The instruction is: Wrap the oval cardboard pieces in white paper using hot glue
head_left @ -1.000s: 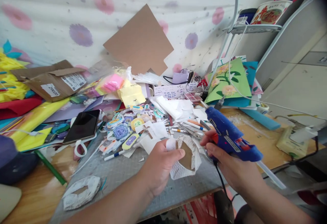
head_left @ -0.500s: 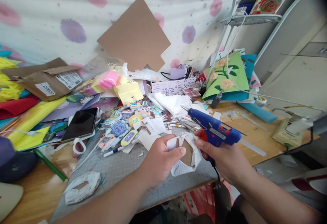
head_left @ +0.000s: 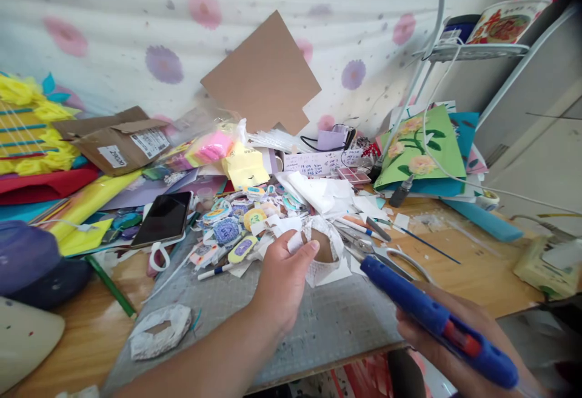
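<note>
A blue glue gun (head_left: 436,319) is gripped in the right hand (head_left: 448,349), fingers closed round its body, at the near right, partly past the near table edge. Its long axis runs diagonally: nozzle end aimed far-left toward the mat's centre, rear end toward the near right corner of the view. Nozzle tip sits just near of the scissors (head_left: 391,258); contact w/ them can't be told.

A white paper-wrapped piece w/ a brown cardboard centre (head_left: 321,249) is pinched in the left hand (head_left: 282,283), thumb on the near face, held over the far part of the grey cutting mat (head_left: 318,325), brown face turned right, toward the gun. Gun and piece are apart.

Open room: bare mat betw. the two hands and to the near left, up to a 2nd wrapped piece (head_left: 159,331). Far side is crowded by stickers (head_left: 227,231), paper scraps, pens. A phone (head_left: 162,219) lies far left. Bare wood (head_left: 473,265) lies right of the scissors.
</note>
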Tool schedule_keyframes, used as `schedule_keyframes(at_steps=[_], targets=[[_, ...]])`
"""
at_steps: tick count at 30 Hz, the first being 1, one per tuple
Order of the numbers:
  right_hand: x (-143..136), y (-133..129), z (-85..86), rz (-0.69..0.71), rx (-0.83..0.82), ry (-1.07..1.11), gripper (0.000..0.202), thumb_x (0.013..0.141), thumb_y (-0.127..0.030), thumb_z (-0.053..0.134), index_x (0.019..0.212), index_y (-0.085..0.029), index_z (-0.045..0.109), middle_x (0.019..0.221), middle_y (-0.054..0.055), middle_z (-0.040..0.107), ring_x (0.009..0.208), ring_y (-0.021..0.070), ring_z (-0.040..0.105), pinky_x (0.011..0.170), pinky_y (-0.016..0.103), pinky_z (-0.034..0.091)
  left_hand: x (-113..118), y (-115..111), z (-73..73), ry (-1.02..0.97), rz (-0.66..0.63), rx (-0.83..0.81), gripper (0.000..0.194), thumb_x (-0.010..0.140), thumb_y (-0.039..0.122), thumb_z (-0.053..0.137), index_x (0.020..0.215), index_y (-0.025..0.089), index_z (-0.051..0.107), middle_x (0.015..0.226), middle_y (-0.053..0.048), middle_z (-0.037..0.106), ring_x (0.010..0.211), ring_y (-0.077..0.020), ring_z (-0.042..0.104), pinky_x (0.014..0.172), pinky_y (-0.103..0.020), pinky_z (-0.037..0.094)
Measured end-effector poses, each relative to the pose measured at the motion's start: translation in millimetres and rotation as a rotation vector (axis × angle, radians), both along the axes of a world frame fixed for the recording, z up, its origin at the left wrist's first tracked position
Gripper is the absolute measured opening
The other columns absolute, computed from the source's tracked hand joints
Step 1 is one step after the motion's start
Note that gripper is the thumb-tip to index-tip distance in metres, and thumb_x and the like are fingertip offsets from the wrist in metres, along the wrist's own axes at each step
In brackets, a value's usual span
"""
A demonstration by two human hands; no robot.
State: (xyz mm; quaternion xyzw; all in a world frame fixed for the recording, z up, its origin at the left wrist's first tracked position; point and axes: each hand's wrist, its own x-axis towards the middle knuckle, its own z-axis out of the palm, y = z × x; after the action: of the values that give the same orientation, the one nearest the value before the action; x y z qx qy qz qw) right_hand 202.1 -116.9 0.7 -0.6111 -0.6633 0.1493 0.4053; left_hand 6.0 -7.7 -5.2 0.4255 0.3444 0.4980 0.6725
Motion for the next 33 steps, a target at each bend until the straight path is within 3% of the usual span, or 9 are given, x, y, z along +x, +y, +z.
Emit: schedule_keyframes(at_steps=[3,6,8,12,23,33], targets=[[0,-3,-2.3,0.118,0.033,-0.192,0.016,0.073,-0.029,0.067,0.087,-0.030,0.061,0.075,-0.001,0.067,0.063,0.0177,0.067,0.053,0.024,0.053,0,2,-2.1,0.031,0.050,0.042,0.018,0.076,0.029,0.066,0.090,0.017,0.064,0.080,-0.002,0.068,0.074,-0.0181,0.061,0.069,-0.027,0.045],[-3,-4,-7.4,0.087,0.072,-0.267,0.017,0.079,-0.029,0.061,0.095,-0.028,0.058,0.095,0.005,0.065,0.083,0.0208,0.067,0.068,0.027,0.054,0,3,-3.6,0.042,0.051,0.076,0.014,0.077,0.028,0.065,0.086,0.018,0.064,0.077,-0.001,0.066,0.075,-0.0181,0.060,0.069,-0.027,0.044],[-4,-4,-8.9,0.111,0.044,-0.317,0.018,0.082,-0.025,0.057,0.099,-0.028,0.058,0.100,0.005,0.062,0.086,0.0206,0.066,0.070,0.027,0.054,0,3,-4.1,0.064,0.056,0.086,0.014,0.077,0.029,0.065,0.086,0.018,0.064,0.076,-0.001,0.066,0.076,-0.0186,0.060,0.070,-0.027,0.044],[-5,-2,-8.6,0.205,-0.053,-0.364,0.021,0.084,-0.021,0.052,0.102,-0.027,0.059,0.100,0.005,0.061,0.082,0.0189,0.066,0.066,0.026,0.054,-1,3,-4.2,0.099,0.083,0.076,0.018,0.075,0.030,0.067,0.087,0.018,0.065,0.078,-0.001,0.067,0.075,-0.0189,0.060,0.072,-0.028,0.044],[-5,-5,-19.0,0.102,-0.050,-0.239,0.017,0.084,-0.026,0.051,0.098,-0.029,0.059,0.097,0.003,0.060,0.077,0.0186,0.063,0.066,0.029,0.050,-2,3,-1.7,0.112,0.078,0.088,0.012,0.076,0.029,0.066,0.084,0.020,0.064,0.079,0.000,0.068,0.076,-0.0183,0.060,0.070,-0.027,0.045],[-21,-3,-12.8,0.156,-0.092,-0.295,0.006,0.082,-0.028,0.049,0.080,-0.025,0.053,0.081,0.003,0.057,0.062,0.0175,0.057,0.056,0.029,0.046,0,2,3.0,0.053,0.087,0.036,0.012,0.073,0.026,0.068,0.080,0.017,0.065,0.075,0.001,0.068,0.070,-0.0162,0.060,0.066,-0.025,0.044]])
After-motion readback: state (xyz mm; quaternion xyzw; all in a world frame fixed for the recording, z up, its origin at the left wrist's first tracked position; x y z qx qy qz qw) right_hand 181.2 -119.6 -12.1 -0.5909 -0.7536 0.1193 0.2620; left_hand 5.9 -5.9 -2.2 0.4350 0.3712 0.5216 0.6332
